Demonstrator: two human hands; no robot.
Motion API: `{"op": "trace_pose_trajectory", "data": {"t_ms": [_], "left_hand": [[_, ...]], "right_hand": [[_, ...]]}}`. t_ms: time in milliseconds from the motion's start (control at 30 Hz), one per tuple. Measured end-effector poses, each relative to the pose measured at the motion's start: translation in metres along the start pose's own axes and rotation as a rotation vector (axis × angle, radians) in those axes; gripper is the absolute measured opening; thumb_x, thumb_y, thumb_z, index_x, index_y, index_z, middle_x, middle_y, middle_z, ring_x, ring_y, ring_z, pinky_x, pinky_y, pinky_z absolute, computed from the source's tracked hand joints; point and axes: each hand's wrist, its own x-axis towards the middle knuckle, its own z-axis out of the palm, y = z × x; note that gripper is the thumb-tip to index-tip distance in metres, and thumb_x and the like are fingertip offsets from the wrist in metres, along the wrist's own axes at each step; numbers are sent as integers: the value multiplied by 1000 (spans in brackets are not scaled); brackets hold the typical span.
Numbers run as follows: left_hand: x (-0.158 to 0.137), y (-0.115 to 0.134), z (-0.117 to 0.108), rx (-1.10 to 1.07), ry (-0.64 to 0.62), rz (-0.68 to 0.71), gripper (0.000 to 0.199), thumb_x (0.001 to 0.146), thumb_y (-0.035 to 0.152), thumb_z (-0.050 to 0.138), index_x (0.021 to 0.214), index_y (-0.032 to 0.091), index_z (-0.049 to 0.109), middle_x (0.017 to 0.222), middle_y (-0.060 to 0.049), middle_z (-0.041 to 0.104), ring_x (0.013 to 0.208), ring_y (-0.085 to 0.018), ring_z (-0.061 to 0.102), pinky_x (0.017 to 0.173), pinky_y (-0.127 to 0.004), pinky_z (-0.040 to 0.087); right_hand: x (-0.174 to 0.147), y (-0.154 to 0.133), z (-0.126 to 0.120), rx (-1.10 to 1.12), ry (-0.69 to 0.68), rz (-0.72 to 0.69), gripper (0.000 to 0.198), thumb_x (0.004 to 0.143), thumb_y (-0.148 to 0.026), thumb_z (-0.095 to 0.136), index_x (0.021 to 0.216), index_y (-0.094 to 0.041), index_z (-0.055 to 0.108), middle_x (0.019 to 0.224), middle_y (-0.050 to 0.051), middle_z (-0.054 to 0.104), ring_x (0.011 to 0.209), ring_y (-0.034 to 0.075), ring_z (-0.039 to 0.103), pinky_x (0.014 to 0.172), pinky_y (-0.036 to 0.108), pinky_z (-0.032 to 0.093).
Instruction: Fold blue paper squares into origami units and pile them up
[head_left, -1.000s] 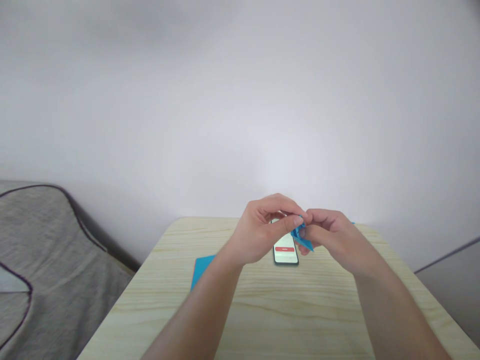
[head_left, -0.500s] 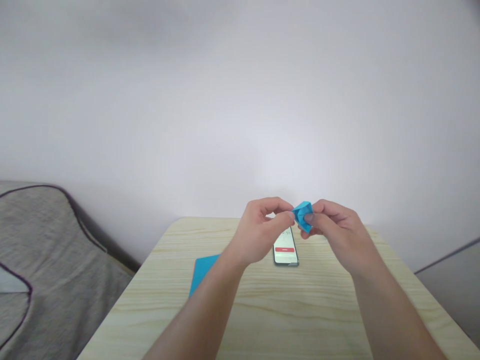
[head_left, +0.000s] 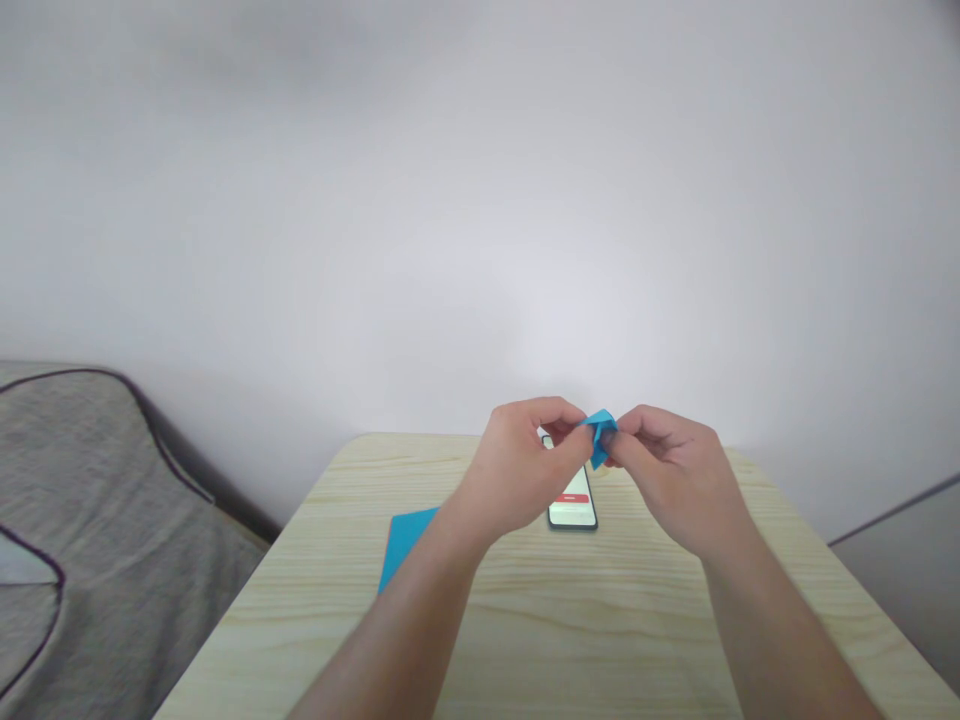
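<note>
A small piece of folded blue paper [head_left: 600,422] is held up above the far part of the table, between my two hands. My left hand [head_left: 526,462] pinches its left side between thumb and fingers. From the other side, my right hand [head_left: 669,468] grips it, with the thumb on the near face. Fingertips cover part of the paper, so its full shape is hidden. Below it lies a phone [head_left: 574,512] with a lit screen, partly covered by my left hand.
A flat blue sheet [head_left: 405,540] lies on the pale wooden table [head_left: 585,630], partly behind my left forearm. The table's far edge meets a white wall [head_left: 480,220]. Grey fabric with dark piping [head_left: 135,520] is at the left.
The folded paper has turned and shows less of its face. My right hand's fingers have closed in nearer to my left hand's fingertips. Phone and blue sheet stay in place.
</note>
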Motion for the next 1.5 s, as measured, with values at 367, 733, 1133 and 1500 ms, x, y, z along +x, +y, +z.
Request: {"op": "trace_pose_trajectory", "data": {"t_ms": [367,733,1133,1500], "left_hand": [[0,6,11,495,78,107,28,94,28,54,68,20,58,69,0,63,61,-13,51,57,-29,32],[-1,1,17,617,87,213,24,100,25,50,85,20,68,87,-6,73,81,-20,63,70,-32,43],[-4,-12,31,369,337,323,23,100,24,55,109,24,75,106,-4,80,98,-21,70,91,-36,55],[-4,-11,24,290,336,348,21,98,24,59,109,25,77,108,-4,80,100,-20,71,93,-35,58]], "right_hand": [[-6,-2,5,-373,158,-150,26,91,-39,64,71,-24,70,68,-1,74,62,17,66,62,30,44],[-3,0,3,-334,167,-120,27,92,-40,64,71,-24,72,67,-2,73,60,16,63,60,30,43],[3,8,13,40,230,13,31,88,-46,70,72,-20,72,69,2,72,70,20,67,63,30,48],[3,-1,7,185,79,41,27,88,-40,68,71,-19,72,78,3,75,75,20,70,68,31,55]]}}
